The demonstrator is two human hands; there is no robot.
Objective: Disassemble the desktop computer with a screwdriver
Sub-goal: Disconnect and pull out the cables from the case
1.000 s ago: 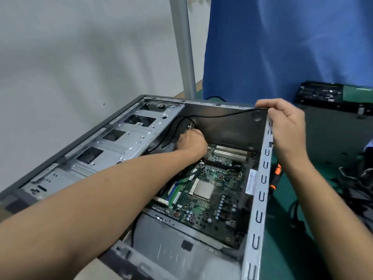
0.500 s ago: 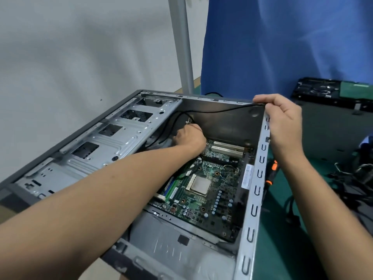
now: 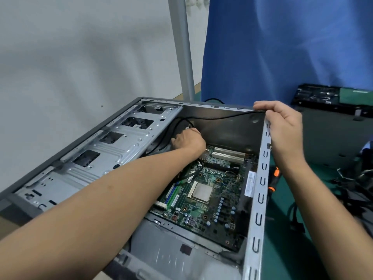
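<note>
The open computer case [image 3: 260,190] lies on its side with the green motherboard [image 3: 210,190] bare inside. My left hand [image 3: 189,140] reaches into the far left corner of the case. Its fingers curl around a black cable [image 3: 218,117], and what the fingertips hold is hidden. That cable runs along the back wall to the far right corner. There my right hand [image 3: 282,130] grips the case rim. A screwdriver with an orange and black handle [image 3: 272,179] lies on the green mat just right of the case, partly hidden by the case wall.
The metal drive cage [image 3: 96,156] fills the left side of the case. A dark flat unit [image 3: 331,126] stands behind my right hand, with a tangle of cables [image 3: 359,190] at the right edge. A grey post [image 3: 181,47] and blue cloth [image 3: 282,47] rise behind.
The view has shifted slightly, so the case sits a little higher in frame. Both hands keep their places, the left in the corner and the right on the rim.
</note>
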